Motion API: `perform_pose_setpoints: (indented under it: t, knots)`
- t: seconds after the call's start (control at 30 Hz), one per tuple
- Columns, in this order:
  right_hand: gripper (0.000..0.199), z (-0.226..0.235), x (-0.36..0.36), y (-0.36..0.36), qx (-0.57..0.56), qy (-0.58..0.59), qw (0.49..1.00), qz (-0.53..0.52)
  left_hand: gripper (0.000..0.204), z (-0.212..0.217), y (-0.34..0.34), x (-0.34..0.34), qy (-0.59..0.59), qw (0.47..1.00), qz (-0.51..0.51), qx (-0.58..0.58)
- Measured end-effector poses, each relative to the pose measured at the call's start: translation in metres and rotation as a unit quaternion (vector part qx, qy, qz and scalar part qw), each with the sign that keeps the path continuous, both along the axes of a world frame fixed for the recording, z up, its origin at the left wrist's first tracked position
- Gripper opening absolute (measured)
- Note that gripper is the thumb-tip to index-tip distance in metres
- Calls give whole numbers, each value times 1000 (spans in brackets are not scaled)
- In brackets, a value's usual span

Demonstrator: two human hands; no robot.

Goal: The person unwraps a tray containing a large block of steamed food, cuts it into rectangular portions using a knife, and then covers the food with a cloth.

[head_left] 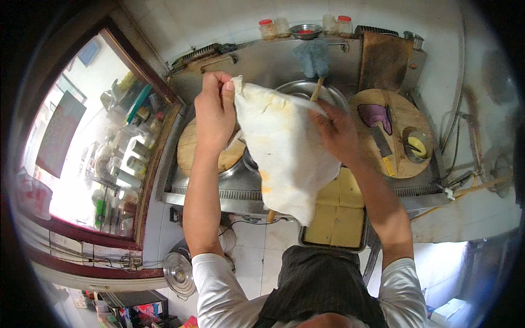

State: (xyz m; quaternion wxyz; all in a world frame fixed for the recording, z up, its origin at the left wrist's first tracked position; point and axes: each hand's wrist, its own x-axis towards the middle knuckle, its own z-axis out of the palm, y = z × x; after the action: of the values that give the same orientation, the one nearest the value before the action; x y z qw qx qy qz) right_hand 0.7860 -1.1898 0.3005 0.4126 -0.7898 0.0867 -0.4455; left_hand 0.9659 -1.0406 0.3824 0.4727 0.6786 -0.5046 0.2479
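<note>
A white cloth [284,147] with faint yellow stains hangs spread between my two hands. My left hand [215,112] pinches its upper left corner. At the upper right edge, my right hand [340,134], slightly blurred, grips the cloth with bent fingers. Beneath its lower right part lies a dark rectangular tray [332,249] holding flat yellow slabs [332,221] cut by straight lines. A wooden stick [317,90] runs behind the cloth, which also hides much of a round metal pan [298,86].
A round wooden board [361,101] at right bears a yellow-handled knife [381,143], a purple piece [374,116] and a bowl of yellow liquid [418,146]. Another round board [188,145] lies at left. Jars [267,30] and a metal bowl [305,33] line the back ledge.
</note>
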Motion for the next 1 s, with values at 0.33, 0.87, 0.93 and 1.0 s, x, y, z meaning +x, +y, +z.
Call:
perform_pose_setpoints:
  t: [0.33,0.87,0.93,1.0]
  knots:
    - [32,73,-89,-93,46,-63,989,-126,19,30,-83,-51,208,897,-344,182]
    - [25,83,-216,-165,43,-235,860,-450,33,6,-178,-118,163,899,-370,171]
    - [24,92,-227,-164,69,-228,886,-397,33,-3,-185,-121,208,896,-378,105]
    - [35,96,-229,-153,78,-82,935,-335,32,-7,-191,-133,254,886,-387,38]
